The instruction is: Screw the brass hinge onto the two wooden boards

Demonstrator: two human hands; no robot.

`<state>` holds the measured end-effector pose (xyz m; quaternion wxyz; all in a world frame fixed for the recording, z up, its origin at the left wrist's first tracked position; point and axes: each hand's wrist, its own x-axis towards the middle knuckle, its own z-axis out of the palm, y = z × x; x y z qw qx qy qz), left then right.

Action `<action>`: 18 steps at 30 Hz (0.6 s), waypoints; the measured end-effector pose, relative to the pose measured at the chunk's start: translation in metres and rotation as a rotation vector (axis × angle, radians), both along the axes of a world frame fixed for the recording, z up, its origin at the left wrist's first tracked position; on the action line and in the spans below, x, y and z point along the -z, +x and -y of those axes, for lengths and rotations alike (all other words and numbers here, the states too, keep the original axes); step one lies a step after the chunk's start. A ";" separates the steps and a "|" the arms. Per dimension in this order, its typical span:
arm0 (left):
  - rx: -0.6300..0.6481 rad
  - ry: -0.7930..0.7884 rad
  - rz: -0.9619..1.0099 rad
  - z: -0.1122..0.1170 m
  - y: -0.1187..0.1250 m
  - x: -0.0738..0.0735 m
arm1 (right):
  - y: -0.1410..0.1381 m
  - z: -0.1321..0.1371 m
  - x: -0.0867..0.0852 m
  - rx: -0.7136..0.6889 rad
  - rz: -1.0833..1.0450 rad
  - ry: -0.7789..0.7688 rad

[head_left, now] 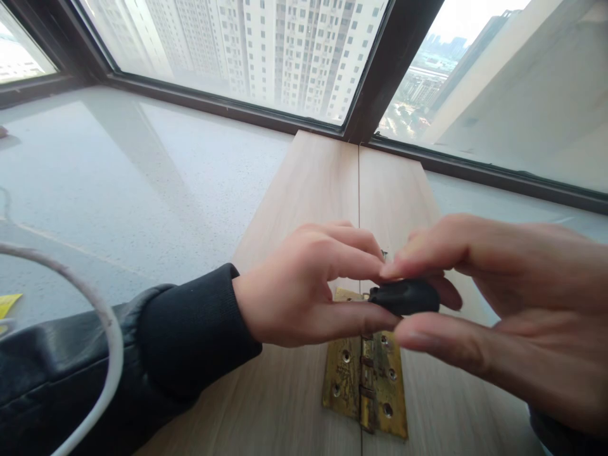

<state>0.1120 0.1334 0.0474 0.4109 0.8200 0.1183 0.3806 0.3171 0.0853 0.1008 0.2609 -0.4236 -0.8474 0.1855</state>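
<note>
A worn brass-coloured butt hinge (368, 380) with screw holes in both leaves lies across the narrow seam (359, 190) between two pale wood-grain boards, one leaf on the left board (304, 190) and one on the right board (399, 202). Dark stains mark its metal, and its knuckles run along the seam.

A short, stubby black handle-like piece (408, 297) is held over the hinge's far end, its narrower end above the knuckles and its rounded end out past the right leaf. The left hand (294, 285) comes in from the left of the hinge and pinches the narrower end, thumb on the near side and fingers on the far side. The right hand (527, 291), to the right of the hinge, pinches the same piece between thumb and forefinger, with the forefinger tip against the left fingers; blur hides how firm that hold is.

A black sleeve with a ribbed cuff (190, 329) covers the left forearm, left of the hinge. Farther left, a white cable (114, 342) curves in front of that sleeve. Beyond the hinge, the boards reach across a white speckled windowsill (199, 171) to a dark brown window frame (368, 95), with pale high-rise buildings (304, 57) outside.
</note>
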 end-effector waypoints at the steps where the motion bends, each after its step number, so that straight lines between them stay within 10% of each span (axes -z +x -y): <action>1: 0.031 0.016 -0.023 -0.001 0.000 -0.001 | 0.002 0.001 -0.001 -0.015 0.018 0.015; 18: 0.371 0.017 -0.110 -0.011 0.001 -0.011 | 0.011 0.012 0.005 -0.076 0.016 -0.013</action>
